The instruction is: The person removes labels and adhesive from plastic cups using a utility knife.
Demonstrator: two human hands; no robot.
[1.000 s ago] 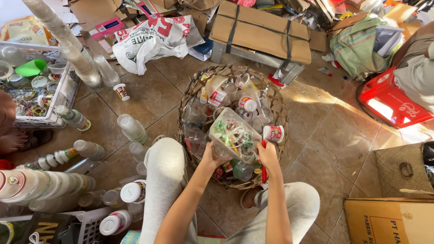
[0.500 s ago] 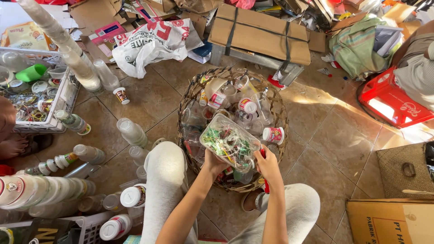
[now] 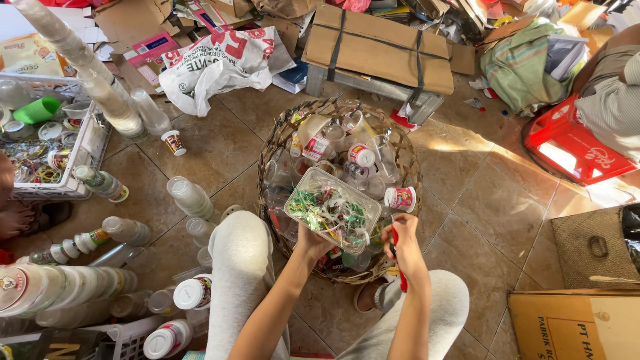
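**Clear tray held over the basket of cups**

I am looking down at a round wicker basket (image 3: 270, 143) sitting on the tiled floor between the knees, filled with plastic cups. Above its near rim, the left hand (image 3: 312, 239) is gripping a clear plastic tray (image 3: 333, 210) from underneath, fingers curled shut on it; green and mixed scraps are showing through. The right hand (image 3: 402, 241) is closing around a thin red tool (image 3: 396, 257), possibly a cutter, just beside the tray.

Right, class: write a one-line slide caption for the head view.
Left hand holds a clear plastic tray over a woven basket of cups; right hand grips a red tool.
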